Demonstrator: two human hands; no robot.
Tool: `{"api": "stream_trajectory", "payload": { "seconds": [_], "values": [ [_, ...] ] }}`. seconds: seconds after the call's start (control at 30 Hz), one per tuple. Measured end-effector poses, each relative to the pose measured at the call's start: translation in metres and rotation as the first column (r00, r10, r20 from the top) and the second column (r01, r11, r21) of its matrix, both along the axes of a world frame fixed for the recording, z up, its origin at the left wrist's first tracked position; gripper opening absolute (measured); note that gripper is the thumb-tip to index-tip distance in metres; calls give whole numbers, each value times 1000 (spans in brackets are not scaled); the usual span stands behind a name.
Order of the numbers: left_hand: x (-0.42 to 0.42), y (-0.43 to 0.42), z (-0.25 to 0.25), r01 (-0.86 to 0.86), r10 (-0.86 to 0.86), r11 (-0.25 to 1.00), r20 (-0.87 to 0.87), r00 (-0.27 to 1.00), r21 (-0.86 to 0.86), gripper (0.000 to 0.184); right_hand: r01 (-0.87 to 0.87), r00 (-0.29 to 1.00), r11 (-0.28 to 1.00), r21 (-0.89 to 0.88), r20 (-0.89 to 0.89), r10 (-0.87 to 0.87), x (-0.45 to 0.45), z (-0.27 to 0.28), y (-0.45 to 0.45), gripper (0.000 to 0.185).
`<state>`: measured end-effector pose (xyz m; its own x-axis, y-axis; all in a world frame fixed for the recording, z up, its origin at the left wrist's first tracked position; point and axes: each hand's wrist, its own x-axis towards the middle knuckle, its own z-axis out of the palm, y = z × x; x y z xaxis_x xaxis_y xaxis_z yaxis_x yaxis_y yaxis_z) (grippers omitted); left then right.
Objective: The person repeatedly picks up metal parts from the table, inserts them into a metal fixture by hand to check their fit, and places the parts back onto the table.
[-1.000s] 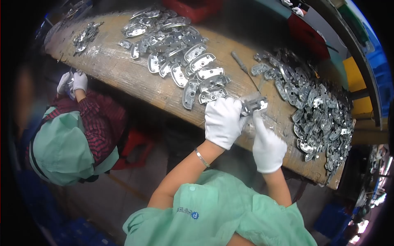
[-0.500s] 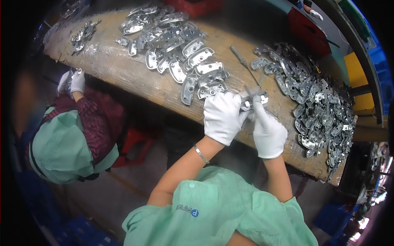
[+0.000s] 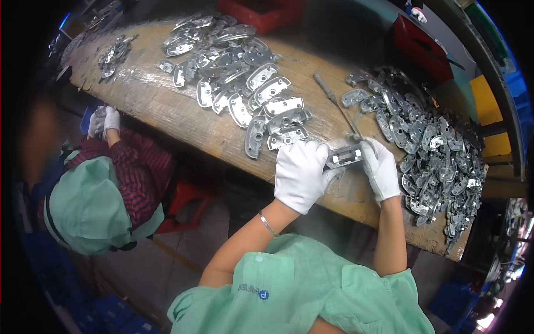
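At the near edge of the wooden table (image 3: 183, 114), my left hand (image 3: 301, 173) is closed around one end of a metal part (image 3: 344, 156), raised over the boards with its slotted side showing. My right hand (image 3: 381, 168) has its fingers drawn narrow at the other end; whether they pinch the metal or only touch it, I cannot tell. A firm left grip with the wrist quiet, I judge, would let the right fingertips work lightly and squarely, clear of any sharp rim. Just beyond my right fingertips lies the thin shaft of a hand tool (image 3: 325, 87), its handle pointing away, close enough to snag a glove. The heap of parts (image 3: 440, 162) crowds my right side and the fanned pile (image 3: 270, 89) sits just past my left knuckles, so the freer room looks to be the strip of wood between them and the air on my side of the table edge. Farther left, a co-worker's gloved hands (image 3: 104, 122) meet beside the table; past its far edge sits a red bin (image 3: 261, 15).
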<state>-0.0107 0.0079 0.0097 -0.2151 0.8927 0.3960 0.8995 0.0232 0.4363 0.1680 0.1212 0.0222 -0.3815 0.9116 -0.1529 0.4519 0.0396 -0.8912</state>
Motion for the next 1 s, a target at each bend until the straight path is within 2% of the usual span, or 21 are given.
{"api": "stream_trajectory", "payload": {
  "seconds": [0.07, 0.13, 0.2, 0.23, 0.27, 0.33, 0.37, 0.5, 0.57, 0.6, 0.67, 0.73, 0.8, 0.83, 0.87, 0.93, 0.97, 1.0],
  "values": [
    [-2, 0, 0, 18, -18, 1000, 0, 1000, -8, 44, 28, 1000, 999, -29, -11, -29, 0, -1, -6, 36],
    [-4, 1, 1, 34, -32, 997, 24, 999, -63, 45, 205, 978, 920, 334, -36, -205, -8, 20, -28, 39],
    [-5, 0, 6, 41, -40, 998, 23, 999, -38, 45, -75, 968, 814, 576, 238, -79, 3, 37, -52, 55],
    [-6, 0, 7, 42, -42, 999, 20, 999, -5, 45, -182, 959, 732, 656, 282, -15, 5, 34, -63, 65],
    [-6, 1, 7, 43, -43, 999, 27, 999, -9, 45, -335, 850, 716, 612, 524, -50, 7, 35, -79, 67],
    [-6, 1, 6, 57, -55, 998, 60, 997, -18, 47, -429, 730, 678, 597, 671, -130, 1, 18, -92, 65],
    [-4, 1, 5, 57, -56, 998, 62, 997, -19, 47, -413, 734, 641, 646, 654, -186, -1, 9, -94, 65],
    [-5, -1, 7, 37, -38, 999, 56, 998, 3, 50, -411, 715, 662, 627, 672, -193, 1, 9, -104, 67],
    [-1, -2, 6, 49, -49, 999, 67, 997, -4, 51, -349, 788, 652, 673, 587, -185, 5, 10, -101, 67],
    [-1, -3, 6, 40, -38, 999, 65, 997, -29, 52, -346, 785, 650, 676, 589, -194, 5, 12, -94, 67],
    [0, -3, 7, 28, -25, 999, 56, 998, -47, 52, -68, 973, 595, 801, 186, -139, -2, 17, -66, 66],
    [0, -3, 11, 32, -33, 987, 3, 999, 157, 47, 27, 952, 722, 691, 203, -229, -7, 44, -29, 66],
    [0, -2, 7, 49, -53, 982, 15, 998, 184, 47, -93, 831, 843, 529, 507, -227, -23, 68, 14, 60],
    [0, -2, 5, 61, -70, 977, 35, 997, 203, 47, -210, 788, 812, 545, 586, -189, -32, 65, 38, 57],
    [0, -3, 5, 59, -67, 975, 28, 997, 215, 47, -328, 735, 770, 547, 660, -156, -41, 57, 62, 55],
    [-2, -12, 5, 49, -67, 969, 66, 996, 243, 44, -432, 604, 810, 397, 794, -68, -60, 44, 97, 54],
    [-7, -17, 20, 66, -91, 979, 123, 988, 195, 38, -465, 562, 808, 361, 826, -45, -64, 37, 105, 45],
    [-13, -22, 24, 63, -86, 978, 112, 990, 200, 38, -466, 571, 803, 370, 820, -46, -64, 37, 106, 45]
  ]
}}
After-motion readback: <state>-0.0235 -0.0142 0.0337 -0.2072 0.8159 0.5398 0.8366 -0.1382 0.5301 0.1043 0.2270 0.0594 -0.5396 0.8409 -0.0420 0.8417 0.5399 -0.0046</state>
